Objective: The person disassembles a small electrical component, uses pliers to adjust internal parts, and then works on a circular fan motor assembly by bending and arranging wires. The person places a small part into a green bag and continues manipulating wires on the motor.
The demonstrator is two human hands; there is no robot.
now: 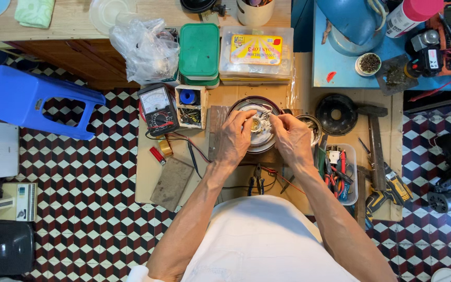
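A round metal appliance base (259,141) with wiring and a small central fitting lies on a cardboard sheet (225,96) spread on the floor. My left hand (234,138) rests on its left side, fingertips pinching at the middle fitting. My right hand (292,138) comes in from the right, fingers pinched on small white wires or a part at the centre. What exactly each finger grips is too small to tell. Pliers (257,184) lie just below the base, between my forearms.
An analog multimeter (157,108) and small parts box (190,107) sit to the left. A tray of hand tools (340,175), hammer (374,141), black round part (336,114) and cordless drill (390,193) lie to the right. Lidded boxes (199,52), a plastic bag (144,49), a blue stool (32,102).
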